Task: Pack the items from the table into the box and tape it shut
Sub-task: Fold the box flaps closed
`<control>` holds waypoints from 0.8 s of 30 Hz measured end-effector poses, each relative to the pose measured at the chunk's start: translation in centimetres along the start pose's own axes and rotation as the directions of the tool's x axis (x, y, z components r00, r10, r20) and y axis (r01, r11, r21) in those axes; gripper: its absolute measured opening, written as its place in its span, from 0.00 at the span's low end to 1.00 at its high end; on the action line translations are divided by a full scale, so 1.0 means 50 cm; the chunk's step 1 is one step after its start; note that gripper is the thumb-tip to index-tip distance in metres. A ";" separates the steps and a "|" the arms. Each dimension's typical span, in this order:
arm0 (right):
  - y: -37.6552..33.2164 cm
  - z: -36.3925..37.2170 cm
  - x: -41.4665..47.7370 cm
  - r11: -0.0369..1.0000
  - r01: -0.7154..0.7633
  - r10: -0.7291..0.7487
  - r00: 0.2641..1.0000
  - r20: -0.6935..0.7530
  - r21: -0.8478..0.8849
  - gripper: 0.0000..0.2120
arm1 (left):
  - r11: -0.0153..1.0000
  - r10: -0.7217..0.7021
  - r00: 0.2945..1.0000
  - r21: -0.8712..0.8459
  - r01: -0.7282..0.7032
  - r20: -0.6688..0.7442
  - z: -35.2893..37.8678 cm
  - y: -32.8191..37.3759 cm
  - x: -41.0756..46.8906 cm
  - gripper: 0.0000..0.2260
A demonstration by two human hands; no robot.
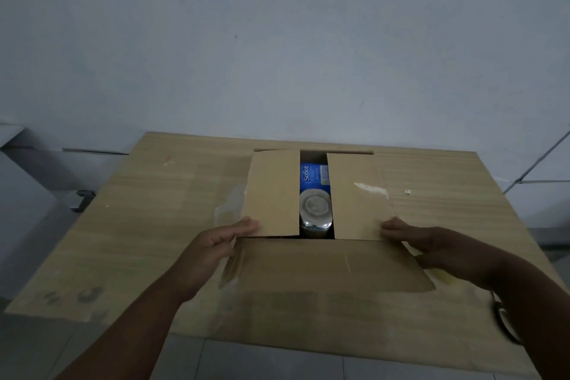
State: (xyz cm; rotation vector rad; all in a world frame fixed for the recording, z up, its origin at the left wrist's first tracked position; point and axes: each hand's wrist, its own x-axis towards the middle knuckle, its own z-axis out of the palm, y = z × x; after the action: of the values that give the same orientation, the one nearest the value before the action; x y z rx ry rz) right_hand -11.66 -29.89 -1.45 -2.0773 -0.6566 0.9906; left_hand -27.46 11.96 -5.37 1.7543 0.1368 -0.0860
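Plainly, from the head camera I saw the cardboard box [324, 265] standing in the middle of the pale wood-grain tabletop [148, 213], its near flap hanging down toward me over the front wall. Two side flaps were folded inward over the opening but did not meet; a dark gap ran between them. Through that gap I could read a blue SoSoft pack [314, 176] at the far end, and nearer to me the round top of a clear jar or bottle [315, 205], though I could not tell which. Both sat inside the box.

My left hand [216, 244] lay at the near left corner of the box, fingers stretched out almost flat, their tips touching the near edge of the left flap [273, 194]. It was pressing rather than gripping, as far as I could tell. My right hand [410, 236] was at the near right corner, fingers partly curled against the near outer corner of the right flap [357, 197]; whether a thumb was hooked beneath the card I could not tell. A torn whitish patch marked that flap. The box sat directly between my two hands. A dark ring-shaped thing [505, 324], blurred, showed by my right forearm at the tabletop's near right edge.
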 end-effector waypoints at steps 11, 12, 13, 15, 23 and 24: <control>-0.020 0.067 -0.004 0.972 0.056 0.012 0.958 -0.287 0.228 0.16 | 0.969 0.098 0.988 0.214 -0.122 0.122 -0.038 -0.012 0.012 0.21; -0.017 0.069 -0.007 0.958 0.077 0.018 0.945 -0.325 0.276 0.15 | 0.974 0.086 0.989 0.198 -0.109 0.118 -0.035 -0.009 0.014 0.21; -0.011 0.073 -0.008 0.943 0.094 0.026 0.936 -0.351 0.319 0.14 | 0.976 0.072 0.992 0.195 -0.092 0.108 -0.034 -0.006 0.013 0.20; 0.004 0.077 -0.012 0.885 0.143 0.038 0.926 -0.376 0.443 0.18 | 0.985 0.022 0.999 0.170 -0.030 0.049 -0.023 0.002 0.014 0.15; -0.026 0.096 0.027 0.978 0.105 0.027 0.795 -0.606 0.182 0.15 | 0.999 0.006 0.852 0.033 0.013 -0.524 0.073 0.029 0.044 0.06; -0.029 0.101 0.045 0.993 0.055 0.026 0.748 -0.663 0.101 0.19 | 0.997 0.015 0.806 0.067 0.031 -0.591 0.086 0.028 0.057 0.11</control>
State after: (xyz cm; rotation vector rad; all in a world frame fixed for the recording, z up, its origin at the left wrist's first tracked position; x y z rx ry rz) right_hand -14.63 -25.47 -3.47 -2.1161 -0.2268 0.2059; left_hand -24.34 7.62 -5.18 1.8026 0.6057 0.4680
